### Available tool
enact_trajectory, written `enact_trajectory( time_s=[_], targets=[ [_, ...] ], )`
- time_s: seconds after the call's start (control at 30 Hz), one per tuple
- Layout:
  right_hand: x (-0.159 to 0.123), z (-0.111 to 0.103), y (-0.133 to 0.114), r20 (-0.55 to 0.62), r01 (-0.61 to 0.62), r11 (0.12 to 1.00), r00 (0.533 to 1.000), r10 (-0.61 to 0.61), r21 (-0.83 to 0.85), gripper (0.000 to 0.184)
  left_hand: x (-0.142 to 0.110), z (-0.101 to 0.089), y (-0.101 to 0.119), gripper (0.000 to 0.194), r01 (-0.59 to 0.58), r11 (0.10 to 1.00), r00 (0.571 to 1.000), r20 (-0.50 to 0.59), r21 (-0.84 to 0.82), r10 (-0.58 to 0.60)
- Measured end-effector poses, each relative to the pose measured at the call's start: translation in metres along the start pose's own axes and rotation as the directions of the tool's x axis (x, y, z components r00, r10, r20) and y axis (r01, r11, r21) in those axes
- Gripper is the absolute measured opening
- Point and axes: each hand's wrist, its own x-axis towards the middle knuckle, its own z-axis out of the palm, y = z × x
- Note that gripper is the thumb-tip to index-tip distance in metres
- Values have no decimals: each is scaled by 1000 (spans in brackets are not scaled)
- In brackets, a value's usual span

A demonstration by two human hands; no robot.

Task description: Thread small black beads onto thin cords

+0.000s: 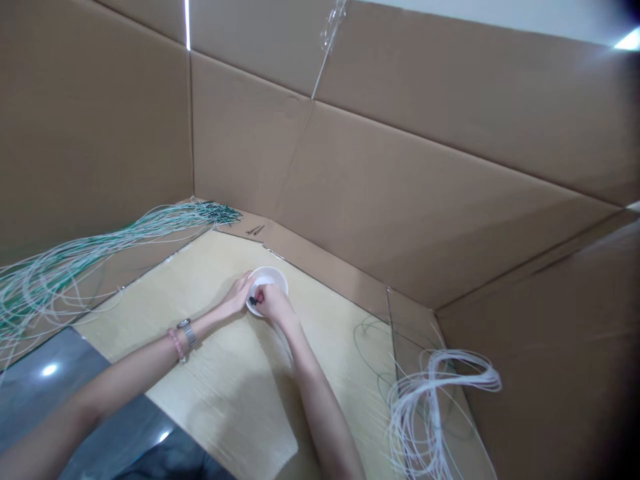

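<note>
A shallow white bowl point(275, 275) sits on the pale yellow board in front of me. My left hand point(239, 295) grips the bowl at its left rim, the wrist carrying a watch and a pink bead bracelet. Reaching over the bowl, my right hand point(273, 302) has its fingers curled together inside it. Small black pieces point(253, 301) show at the fingertips, with a reddish spot beside them; their kind is too small to tell. Part of the bowl's inside is hidden behind my right hand.
White and green wires point(125, 233) lie in a long bundle at the left, dark ends toward the corner. A coil of white wire point(425, 407) lies at the right. Small dark clips point(255, 231) rest on the cardboard ledge. Tall cardboard walls point(380, 173) enclose the board point(200, 387).
</note>
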Motion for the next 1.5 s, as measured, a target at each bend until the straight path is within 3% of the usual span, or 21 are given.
enact_trajectory(
  time_s=[0.47,0.73,0.87,1.13,1.5],
  targets=[
    [9,8,5,-41,-17,994,999,21,105,30,1,-2,-2,34,27,999,999,32,-29,-26],
    [4,-2,6,-110,-17,993,993,31,118,31,2,-7,4,40,17,1000,1000,-6,-18,-17],
    [-2,-2,2,-51,-61,994,996,66,96,30,-3,-7,7,41,22,1000,1000,-8,12,-22],
    [-1,1,-2,45,-7,988,999,0,154,29,-11,-6,16,36,12,999,1000,10,45,-12],
    [4,0,9,141,49,974,987,-82,221,29,-6,-6,7,30,-18,999,999,44,36,16]
  ],
)
